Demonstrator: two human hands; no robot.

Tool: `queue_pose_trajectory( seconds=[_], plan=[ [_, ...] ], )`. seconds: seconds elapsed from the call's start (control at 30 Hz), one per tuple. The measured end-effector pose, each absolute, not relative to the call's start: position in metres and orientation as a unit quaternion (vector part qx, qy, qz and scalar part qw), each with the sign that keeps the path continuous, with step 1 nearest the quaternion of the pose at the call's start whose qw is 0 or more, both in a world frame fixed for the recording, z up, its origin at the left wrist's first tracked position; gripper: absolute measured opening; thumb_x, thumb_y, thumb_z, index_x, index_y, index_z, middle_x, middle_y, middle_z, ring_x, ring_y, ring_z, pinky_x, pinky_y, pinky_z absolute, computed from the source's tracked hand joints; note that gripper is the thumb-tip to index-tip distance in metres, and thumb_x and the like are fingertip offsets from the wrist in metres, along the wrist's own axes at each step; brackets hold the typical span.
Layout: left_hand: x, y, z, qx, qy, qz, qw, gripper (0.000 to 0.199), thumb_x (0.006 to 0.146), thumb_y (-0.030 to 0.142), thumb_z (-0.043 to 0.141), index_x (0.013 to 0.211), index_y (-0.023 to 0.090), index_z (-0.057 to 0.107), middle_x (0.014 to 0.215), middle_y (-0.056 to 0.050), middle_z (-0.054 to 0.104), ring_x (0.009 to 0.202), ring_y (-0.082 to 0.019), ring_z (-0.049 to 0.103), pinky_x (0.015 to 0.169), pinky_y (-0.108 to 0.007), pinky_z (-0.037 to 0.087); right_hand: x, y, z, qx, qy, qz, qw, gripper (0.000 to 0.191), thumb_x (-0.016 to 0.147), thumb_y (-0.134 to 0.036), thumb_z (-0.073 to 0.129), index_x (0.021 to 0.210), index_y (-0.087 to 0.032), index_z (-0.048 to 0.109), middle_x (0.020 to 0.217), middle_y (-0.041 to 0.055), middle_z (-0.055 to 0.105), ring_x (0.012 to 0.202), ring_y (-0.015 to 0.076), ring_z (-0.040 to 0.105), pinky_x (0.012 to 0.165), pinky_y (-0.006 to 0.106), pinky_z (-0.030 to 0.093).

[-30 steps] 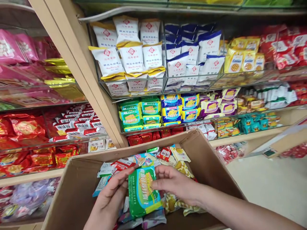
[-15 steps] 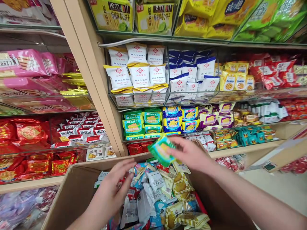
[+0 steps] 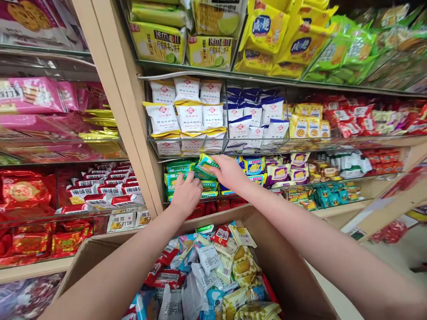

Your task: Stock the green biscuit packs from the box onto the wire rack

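My right hand (image 3: 230,174) pinches a green biscuit packet (image 3: 204,169) with a yellow edge, holding it tilted at the front of a low shelf compartment. Beside it, my left hand (image 3: 187,195) reaches over the compartment's front with fingers apart, touching the stacked green biscuit packets (image 3: 171,181); its fingertips come close to the held packet. Below both arms stands an open cardboard box (image 3: 283,249) full of mixed wrapped snacks (image 3: 208,258).
White packets with yellow ends (image 3: 191,116) fill the compartment just above. Purple-and-white packets (image 3: 278,173) lie to the right. A wooden upright (image 3: 123,106) divides the shelves on the left, where red-and-white packets (image 3: 106,186) are stacked. Clear panels front the compartments.
My right hand has carried the green packet from above the box up and left to the shelf. My left hand has risen from the box to the green packets.
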State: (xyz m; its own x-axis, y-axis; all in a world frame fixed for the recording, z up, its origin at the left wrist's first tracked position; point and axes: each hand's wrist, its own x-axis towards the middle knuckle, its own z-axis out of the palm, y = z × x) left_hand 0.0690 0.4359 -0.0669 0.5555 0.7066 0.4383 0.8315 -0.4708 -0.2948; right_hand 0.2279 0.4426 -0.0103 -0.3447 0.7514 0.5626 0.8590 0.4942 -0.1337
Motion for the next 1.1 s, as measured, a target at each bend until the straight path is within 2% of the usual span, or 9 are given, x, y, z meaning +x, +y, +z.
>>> queue_pose_trajectory(
  seconds=[0.17,0.3,0.57,0.63,0.7,0.8,0.87,0.97,1.1],
  plan=[
    [0.056,0.432,-0.074,-0.847,-0.452,-0.132,0.246,0.023,0.083,0.008,0.044,0.093,0.016,0.064,0.102,-0.011,0.065,0.119,-0.034,0.040,0.091,-0.057,0.031,0.221,0.452,-0.015,-0.484,-0.826,-0.135,0.253,0.020,0.087,-0.015,0.050,0.107,-0.015,0.052,0.101,0.0082,0.062,0.093,0.0221,0.052,0.076,0.030,0.039],
    [0.054,0.431,-0.075,-0.847,-0.451,-0.138,0.246,0.025,0.085,0.011,0.043,0.095,0.018,0.064,0.105,-0.010,0.065,0.117,-0.033,0.042,0.092,-0.057,0.032,0.219,0.458,-0.019,-0.471,-0.844,-0.160,0.203,0.020,0.087,-0.011,0.047,0.104,-0.015,0.055,0.091,0.0086,0.064,0.085,0.0226,0.053,0.070,0.031,0.037],
    [0.053,0.429,-0.070,-0.852,-0.436,-0.142,0.251,0.031,0.085,0.011,0.038,0.097,0.021,0.065,0.104,-0.010,0.066,0.114,-0.031,0.044,0.094,-0.057,0.031,0.218,0.470,-0.037,-0.442,-0.852,-0.211,0.186,0.019,0.093,-0.020,0.041,0.101,-0.020,0.058,0.100,0.0052,0.066,0.094,0.0230,0.046,0.076,0.036,0.029],
    [0.053,0.428,-0.068,-0.847,-0.439,-0.152,0.256,0.033,0.085,0.013,0.037,0.103,0.020,0.063,0.108,-0.011,0.064,0.112,-0.030,0.046,0.093,-0.055,0.031,0.220,0.466,-0.043,-0.449,-0.841,-0.231,0.195,0.021,0.094,-0.020,0.038,0.102,-0.019,0.057,0.107,0.0077,0.062,0.099,0.0240,0.043,0.077,0.037,0.028],
    [0.053,0.428,-0.066,-0.834,-0.453,-0.172,0.264,0.038,0.087,0.015,0.034,0.118,0.018,0.055,0.122,-0.014,0.057,0.116,-0.031,0.044,0.093,-0.054,0.031,0.223,0.461,-0.048,-0.465,-0.823,-0.250,0.206,0.022,0.094,-0.018,0.037,0.103,-0.016,0.057,0.111,0.0121,0.058,0.100,0.0265,0.041,0.077,0.039,0.028],
    [0.054,0.433,-0.063,-0.816,-0.473,-0.195,0.271,0.047,0.088,0.018,0.031,0.134,0.015,0.038,0.140,-0.013,0.039,0.127,-0.033,0.032,0.095,-0.056,0.028,0.226,0.457,-0.056,-0.483,-0.805,-0.269,0.215,0.022,0.092,-0.015,0.038,0.104,-0.013,0.056,0.104,0.0140,0.057,0.095,0.0280,0.042,0.076,0.040,0.028],
    [0.055,0.439,-0.062,-0.814,-0.474,-0.197,0.270,0.049,0.088,0.021,0.031,0.137,0.016,0.032,0.143,-0.011,0.035,0.131,-0.033,0.028,0.095,-0.057,0.027,0.227,0.458,-0.059,-0.481,-0.804,-0.276,0.214,0.022,0.091,-0.014,0.038,0.104,-0.014,0.056,0.100,0.0124,0.058,0.094,0.0275,0.043,0.080,0.042,0.028],
    [0.056,0.447,-0.061,-0.819,-0.471,-0.192,0.265,0.050,0.088,0.026,0.034,0.137,0.014,0.032,0.140,-0.012,0.041,0.130,-0.033,0.029,0.095,-0.058,0.027,0.225,0.460,-0.061,-0.475,-0.806,-0.279,0.216,0.024,0.092,-0.014,0.036,0.106,-0.015,0.056,0.102,0.0110,0.059,0.097,0.0266,0.043,0.089,0.045,0.025],
    [0.056,0.451,-0.061,-0.824,-0.471,-0.182,0.258,0.049,0.089,0.030,0.035,0.135,0.014,0.035,0.138,-0.012,0.043,0.129,-0.033,0.029,0.096,-0.059,0.026,0.229,0.456,-0.064,-0.471,-0.810,-0.271,0.222,0.026,0.093,-0.019,0.039,0.116,-0.015,0.051,0.116,0.0118,0.057,0.106,0.0262,0.043,0.097,0.049,0.021]
  ],
)
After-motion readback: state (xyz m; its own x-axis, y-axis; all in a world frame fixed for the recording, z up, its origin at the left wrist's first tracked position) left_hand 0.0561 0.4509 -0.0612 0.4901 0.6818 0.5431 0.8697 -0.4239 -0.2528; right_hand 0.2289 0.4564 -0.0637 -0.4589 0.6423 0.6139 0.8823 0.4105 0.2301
